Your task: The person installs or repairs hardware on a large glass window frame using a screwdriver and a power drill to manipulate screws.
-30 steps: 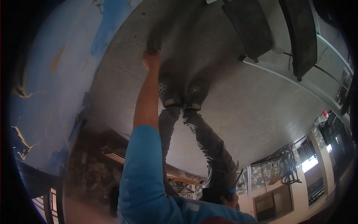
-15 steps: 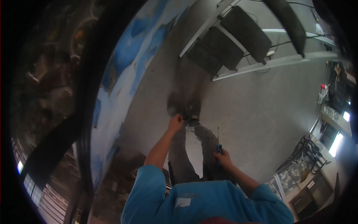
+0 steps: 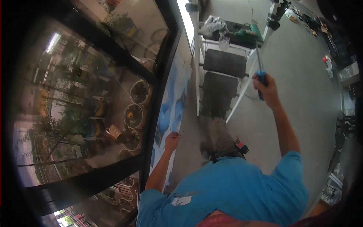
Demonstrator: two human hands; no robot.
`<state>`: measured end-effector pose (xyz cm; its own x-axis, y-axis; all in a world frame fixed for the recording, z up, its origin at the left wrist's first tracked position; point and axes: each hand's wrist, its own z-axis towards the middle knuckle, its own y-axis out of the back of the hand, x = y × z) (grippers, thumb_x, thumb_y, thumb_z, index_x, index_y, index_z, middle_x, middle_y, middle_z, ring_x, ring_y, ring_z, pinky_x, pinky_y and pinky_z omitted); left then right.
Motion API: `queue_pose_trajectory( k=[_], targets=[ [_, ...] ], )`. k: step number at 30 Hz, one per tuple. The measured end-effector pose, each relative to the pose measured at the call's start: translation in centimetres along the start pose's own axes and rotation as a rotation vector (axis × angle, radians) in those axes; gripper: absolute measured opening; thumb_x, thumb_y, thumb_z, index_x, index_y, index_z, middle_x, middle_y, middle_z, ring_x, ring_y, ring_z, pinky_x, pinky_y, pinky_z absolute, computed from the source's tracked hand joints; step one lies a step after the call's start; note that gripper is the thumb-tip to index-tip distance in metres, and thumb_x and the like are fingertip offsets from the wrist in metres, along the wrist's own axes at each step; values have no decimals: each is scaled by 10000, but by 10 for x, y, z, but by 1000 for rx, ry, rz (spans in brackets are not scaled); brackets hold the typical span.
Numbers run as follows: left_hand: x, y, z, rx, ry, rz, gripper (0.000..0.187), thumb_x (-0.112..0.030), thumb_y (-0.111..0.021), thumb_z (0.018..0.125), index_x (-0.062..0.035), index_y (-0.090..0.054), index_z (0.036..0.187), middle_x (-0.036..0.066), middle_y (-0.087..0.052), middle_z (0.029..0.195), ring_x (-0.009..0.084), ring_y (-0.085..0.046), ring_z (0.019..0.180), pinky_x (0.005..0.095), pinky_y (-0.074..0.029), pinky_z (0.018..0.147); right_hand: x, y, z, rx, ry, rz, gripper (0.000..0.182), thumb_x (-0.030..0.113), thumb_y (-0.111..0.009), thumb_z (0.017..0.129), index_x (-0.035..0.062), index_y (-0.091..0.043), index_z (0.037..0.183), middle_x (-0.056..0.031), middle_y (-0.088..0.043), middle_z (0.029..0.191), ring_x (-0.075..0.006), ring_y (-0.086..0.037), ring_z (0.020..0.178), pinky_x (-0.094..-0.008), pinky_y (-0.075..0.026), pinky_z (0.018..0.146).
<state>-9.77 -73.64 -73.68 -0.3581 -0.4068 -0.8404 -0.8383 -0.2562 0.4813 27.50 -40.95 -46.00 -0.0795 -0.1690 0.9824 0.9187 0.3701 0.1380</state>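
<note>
My right hand (image 3: 267, 90) is raised with its fingers wrapped round the blue handle of a screwdriver (image 3: 260, 75). The shaft points up and overlaps the edge of the stepladder's top platform in this view. On that platform lie a green power drill (image 3: 247, 36) and a crumpled clear plastic bag (image 3: 214, 25). Lower on the left, my left hand (image 3: 172, 141) is closed in a pinch beside the blue-and-white patterned panel (image 3: 165, 113). A tiny dark tip shows at its fingertips, too small to name.
The stepladder (image 3: 221, 90) stands ahead of me on the grey floor (image 3: 295, 125). At left is a dark-framed window (image 3: 160, 68) with potted plants beyond the glass. A red-and-black device (image 3: 241, 145) hangs at my waist. Assorted items (image 3: 329, 41) line the right side.
My view has swung up and round to the ladder. The right hand has risen with the screwdriver towards the top platform. My left hand, still pinched, is now beside the patterned panel.
</note>
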Motion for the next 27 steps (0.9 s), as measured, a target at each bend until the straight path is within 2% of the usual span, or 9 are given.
queue_pose_trajectory(
  k=[6,9,11,13,17,18,21,25,27],
  targets=[
    [-177,78,103,-76,6,54,146,-117,-674,861,-24,-661,974,81,-698,872,141,-661,818,300,-515,753,162,64,220,-57,540,-207,134,68,-586,879,22,-637,994,-3,-616,917,-50,-523,812,-224,-420,750],
    [-288,114,146,-77,-159,132,131,-93,-660,870,-40,-662,990,87,-694,906,149,-668,823,304,-519,754,226,75,321,-57,768,-190,150,121,-587,866,14,-638,959,-15,-607,860,-77,-531,784,-233,-418,734],
    [-370,140,174,-103,-269,238,118,-73,-651,866,-54,-659,982,101,-674,910,215,-674,815,334,-529,730,256,84,362,-17,539,-410,216,208,-588,857,6,-627,923,-25,-589,796,-107,-534,746,-250,-416,710],
    [-440,166,203,-140,-696,575,169,-34,-685,804,-48,-653,969,99,-630,876,271,-649,816,358,-526,695,265,90,402,10,500,-459,299,300,-586,836,8,-619,893,-30,-573,754,-122,-531,716,-259,-410,685],
    [-592,228,233,-400,-870,744,108,-93,-638,834,-70,-652,939,137,-619,895,337,-630,845,420,-517,728,263,88,442,207,226,-412,269,303,-576,813,40,-620,777,-59,-552,748,-139,-526,719,-283,-409,663],
    [-617,250,246,-498,-902,825,100,-109,-634,845,-61,-646,933,131,-622,928,341,-628,868,422,-516,745,261,86,444,179,302,-525,265,300,-578,810,40,-615,773,-55,-542,733,-139,-518,704,-288,-407,652],
    [-714,311,280,-728,-947,971,99,-126,-619,903,-73,-645,982,98,-640,909,244,-648,852,359,-524,743,252,90,452,158,440,-640,248,279,-585,805,34,-594,768,-45,-517,691,-143,-496,661,-304,-412,630],
    [-811,408,333,-889,-1118,1133,187,-215,-623,924,-75,-641,1046,88,-672,959,221,-667,826,340,-529,717,255,96,454,241,133,-407,241,261,-601,808,22,-574,799,-58,-519,692,-163,-495,645,-327,-426,621],
    [-858,449,345,-961,-1241,1222,201,-228,-634,917,-88,-660,1058,74,-673,919,170,-656,774,320,-525,671,243,94,450,91,337,-581,234,255,-624,802,26,-573,807,-63,-521,687,-169,-498,640,-336,-424,614]
  ],
)
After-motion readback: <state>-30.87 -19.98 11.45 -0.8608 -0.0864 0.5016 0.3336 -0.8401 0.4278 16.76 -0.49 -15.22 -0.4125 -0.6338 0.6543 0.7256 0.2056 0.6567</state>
